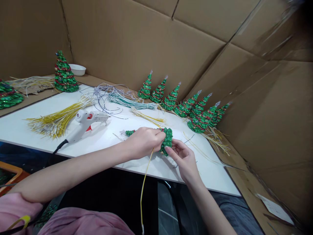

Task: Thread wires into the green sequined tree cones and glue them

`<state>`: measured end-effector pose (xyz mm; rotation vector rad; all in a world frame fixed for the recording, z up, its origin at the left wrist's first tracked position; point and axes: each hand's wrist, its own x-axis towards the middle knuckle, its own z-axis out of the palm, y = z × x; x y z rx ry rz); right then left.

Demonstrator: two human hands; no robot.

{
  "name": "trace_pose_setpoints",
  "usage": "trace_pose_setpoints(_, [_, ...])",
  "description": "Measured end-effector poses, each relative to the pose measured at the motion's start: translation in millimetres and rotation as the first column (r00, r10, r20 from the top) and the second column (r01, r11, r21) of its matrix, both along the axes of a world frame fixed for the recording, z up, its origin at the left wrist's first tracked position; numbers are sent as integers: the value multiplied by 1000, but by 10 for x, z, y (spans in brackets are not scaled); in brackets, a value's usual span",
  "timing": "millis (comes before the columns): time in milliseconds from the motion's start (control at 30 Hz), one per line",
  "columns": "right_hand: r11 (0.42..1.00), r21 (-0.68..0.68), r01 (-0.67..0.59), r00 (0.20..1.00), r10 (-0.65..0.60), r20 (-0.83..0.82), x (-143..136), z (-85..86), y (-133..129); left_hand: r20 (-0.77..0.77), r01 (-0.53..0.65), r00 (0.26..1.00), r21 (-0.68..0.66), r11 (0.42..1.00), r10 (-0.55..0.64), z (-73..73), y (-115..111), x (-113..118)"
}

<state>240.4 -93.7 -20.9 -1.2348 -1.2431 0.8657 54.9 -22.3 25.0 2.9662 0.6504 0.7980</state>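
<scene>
A small green glittery tree [167, 141] lies on its side just above the front part of the white board, its clear star tip pointing left. My left hand [148, 141] is closed over the tree's middle, hiding much of it. From beneath that hand a yellow wire [144, 186] hangs down past the board's front edge. My right hand [182, 155] holds the base of the tree from the right, thumb in front and fingers bent behind. What lies inside the left fist is hidden.
A white glue gun [85, 124] and a bundle of yellow wires [58, 119] lie on the white board [29, 107] at left. Green wires [132, 101] lie behind. Several finished trees [171, 98] line the cardboard wall; a larger tree [64, 75] and white bowl [77, 70] stand back left.
</scene>
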Motion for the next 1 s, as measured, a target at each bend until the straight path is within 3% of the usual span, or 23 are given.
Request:
trace_pose_setpoints(167, [1000, 6, 13, 1000, -13, -1, -21, 9, -3, -113, -47, 992, 4, 999, 47, 103, -38, 25])
trace_pose_setpoints(400, [999, 16, 33, 999, -33, 0, -53, 33, 13, -187, -74, 978, 101, 992, 92, 111, -105, 41])
trace_pose_setpoints(800, [998, 26, 56, 998, -57, 22, -84, 84, 21, -302, -74, 952, -50, 996, 56, 398, -98, 72])
trace_pose_setpoints(1000, [998, 23, 64, 997, -65, 34, -88, 103, 21, -374, -65, 926, -27, 998, 50, 505, -96, 96])
